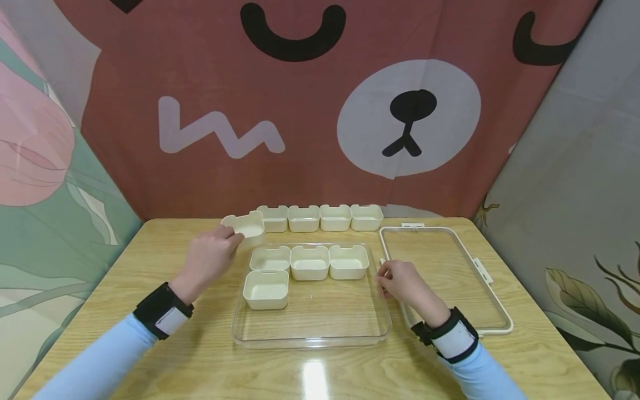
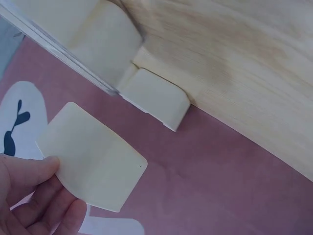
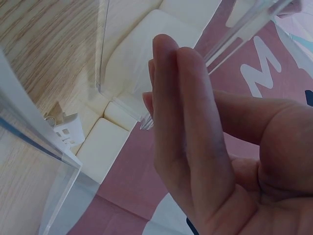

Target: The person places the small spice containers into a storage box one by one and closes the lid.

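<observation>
Left of centre, my left hand (image 1: 210, 254) was clamped on a cream bin (image 1: 254, 236), thumb against fingers at its near side, holding it up and slightly tilted. I judged it light and fairly stiff, probably plastic, smooth enough to slip from a lazy pinch yet hardly fragile; a thin side wall near the rim seemed the place to take it. It looked matte and plain, open-topped, round-cornered, with a dip cut in its far rim; the left wrist view showed one tiny dark speck on it. Just right of it, along the back of the desk (image 1: 200, 347), stood a row of four matching bins (image 1: 304, 220). Below them, in the centre, a clear tray (image 1: 311, 343) bore three bins along its far side and a fourth in front of the leftmost. At the tray's right wall was my right hand (image 1: 407, 286), fingers nearly straight and side by side; I couldn't tell whether they pinched that wall or only touched it. Farthest right, a white-framed clear lid (image 1: 506, 328) lay flat.
</observation>
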Tool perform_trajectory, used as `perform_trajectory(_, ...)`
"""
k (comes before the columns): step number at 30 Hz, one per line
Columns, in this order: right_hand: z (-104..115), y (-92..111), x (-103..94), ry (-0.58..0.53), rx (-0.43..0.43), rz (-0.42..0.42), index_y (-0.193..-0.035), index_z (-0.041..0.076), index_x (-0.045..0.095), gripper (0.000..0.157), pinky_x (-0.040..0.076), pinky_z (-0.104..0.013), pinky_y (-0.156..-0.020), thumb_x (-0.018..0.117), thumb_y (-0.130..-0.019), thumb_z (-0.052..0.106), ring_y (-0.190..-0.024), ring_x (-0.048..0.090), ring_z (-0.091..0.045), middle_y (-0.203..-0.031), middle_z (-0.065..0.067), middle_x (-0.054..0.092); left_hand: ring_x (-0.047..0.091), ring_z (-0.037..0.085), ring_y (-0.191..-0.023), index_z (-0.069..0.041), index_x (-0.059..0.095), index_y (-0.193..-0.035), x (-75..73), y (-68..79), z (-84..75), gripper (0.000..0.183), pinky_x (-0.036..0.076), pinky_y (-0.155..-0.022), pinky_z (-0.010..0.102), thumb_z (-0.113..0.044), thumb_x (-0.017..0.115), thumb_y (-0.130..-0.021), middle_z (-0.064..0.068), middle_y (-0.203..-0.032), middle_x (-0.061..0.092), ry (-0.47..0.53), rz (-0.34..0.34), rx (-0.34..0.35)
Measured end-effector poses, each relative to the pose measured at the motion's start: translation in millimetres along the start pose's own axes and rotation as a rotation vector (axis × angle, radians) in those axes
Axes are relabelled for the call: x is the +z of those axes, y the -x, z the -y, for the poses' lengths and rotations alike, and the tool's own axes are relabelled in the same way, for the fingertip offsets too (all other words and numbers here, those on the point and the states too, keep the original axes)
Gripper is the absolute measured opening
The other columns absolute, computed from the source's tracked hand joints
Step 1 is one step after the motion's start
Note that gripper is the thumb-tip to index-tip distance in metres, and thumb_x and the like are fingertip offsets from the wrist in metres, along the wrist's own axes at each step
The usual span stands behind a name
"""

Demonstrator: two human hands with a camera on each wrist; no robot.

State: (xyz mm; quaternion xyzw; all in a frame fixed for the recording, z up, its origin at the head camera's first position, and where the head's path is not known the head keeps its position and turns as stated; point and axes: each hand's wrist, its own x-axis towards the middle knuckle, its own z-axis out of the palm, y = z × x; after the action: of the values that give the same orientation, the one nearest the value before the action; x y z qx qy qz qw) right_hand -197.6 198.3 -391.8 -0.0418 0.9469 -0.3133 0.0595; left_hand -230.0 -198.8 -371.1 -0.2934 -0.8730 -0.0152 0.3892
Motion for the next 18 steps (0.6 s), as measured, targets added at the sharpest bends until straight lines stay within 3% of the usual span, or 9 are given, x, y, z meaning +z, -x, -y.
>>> perform_trajectory(5, 1.6, 0.2, -1.0, -0.009, 0.014, 0.007, -0.089, -0.002, 0.063, 0.008, 0.052, -0.026, -0.053, 0.062, -0.089, 0.006, -0.061, 0.066, -0.02, -0.07, -0.007, 0.064, 0.054, 0.022, -0.061, -0.007, 0.069, -0.08, -4.3, -0.2, -9.2, 0.013, 0.044, -0.045, 0.031, 0.004, 0.066, -0.074, 0.005, -0.066, 0.056, 0.01, -0.001, 0.015)
perform_trajectory(18, 1.3, 0.3, -0.2, 0.0, 0.027, 0.011, -0.09, -0.002, 0.063, 0.008, 0.053, -0.027, -0.054, 0.062, -0.089, 0.006, -0.061, 0.066, -0.02, -0.07, -0.007, 0.064, 0.048, 0.017, -0.054, -0.008, 0.068, -0.075, -19.1, -8.0, -38.4, 0.014, 0.036, -0.042, 0.024, 0.005, 0.066, -0.074, 0.002, -0.061, 0.053, 0.014, 0.002, 0.087)
